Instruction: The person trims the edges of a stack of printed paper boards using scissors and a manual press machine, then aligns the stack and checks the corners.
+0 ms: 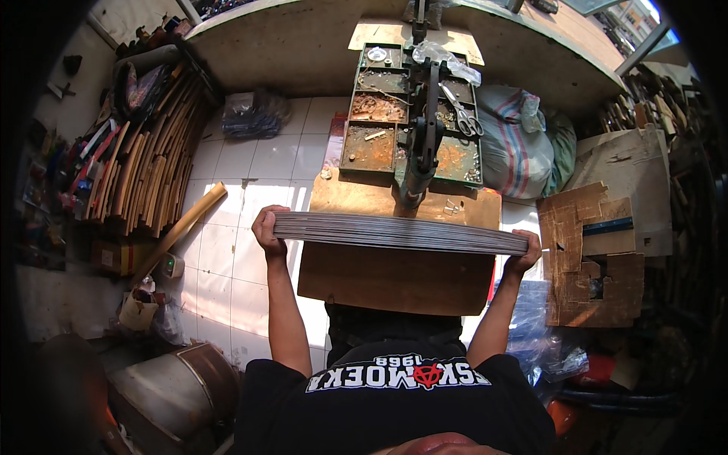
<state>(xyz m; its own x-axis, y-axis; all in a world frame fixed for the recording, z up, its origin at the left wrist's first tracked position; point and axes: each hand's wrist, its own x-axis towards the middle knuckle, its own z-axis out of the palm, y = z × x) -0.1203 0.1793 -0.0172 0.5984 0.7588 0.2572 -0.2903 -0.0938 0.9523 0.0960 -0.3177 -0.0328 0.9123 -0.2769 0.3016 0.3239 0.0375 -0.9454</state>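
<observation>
A thick stack of thin, long grey sheets (pixel 402 233) spans the width between my hands, its layered edge turned up toward me. My left hand (pixel 269 230) grips its left end with the fingers wrapped round. At the other end, my right hand (pixel 525 250) closes round the stack's right edge. The stack is above a brown wooden worktop (pixel 394 280), and I cannot tell whether it touches it. Just beyond stands a dark metal press (pixel 426 136), with a green compartment tray (pixel 402 163) around it that holds small parts. Scissors (pixel 462 114) lie on the tray's right side.
Upright cardboard sheets (pixel 148 182) lean at the left, near a cardboard tube (pixel 182 231) on the tiled floor (pixel 243 262). A white striped sack (pixel 516 144) sits right of the tray. Cut cardboard (pixel 599 265) lies to the right. A metal drum (pixel 174 387) stands lower left.
</observation>
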